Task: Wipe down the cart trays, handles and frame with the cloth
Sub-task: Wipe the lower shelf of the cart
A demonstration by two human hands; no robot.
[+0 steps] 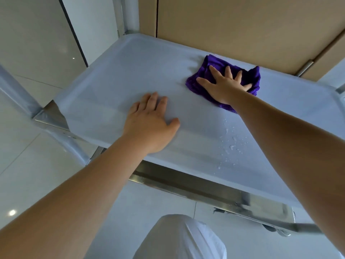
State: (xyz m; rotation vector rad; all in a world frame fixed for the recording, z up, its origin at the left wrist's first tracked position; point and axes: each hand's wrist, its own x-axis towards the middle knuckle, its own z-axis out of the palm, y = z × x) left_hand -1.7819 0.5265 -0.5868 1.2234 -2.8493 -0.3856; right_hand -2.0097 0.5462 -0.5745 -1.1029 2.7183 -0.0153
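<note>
Both hands lie flat, fingers spread: right hand (225, 85) presses the purple cloth (248, 76) upper right of the tray (115, 71); left hand (151, 124) rests bare at centre.

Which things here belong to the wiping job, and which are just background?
Job: purple cloth under the right hand; tray, braced by the left hand; water droplets; cart frame.
Background: wooden door; tiled floor.

A deep purple crumpled microfibre cloth (248, 76) lies on the pale blue-grey plastic cart tray (119, 71). The cart's metal frame rail (186, 186) is shiny silver; the wooden wall panel (242, 25) behind is tan.
</note>
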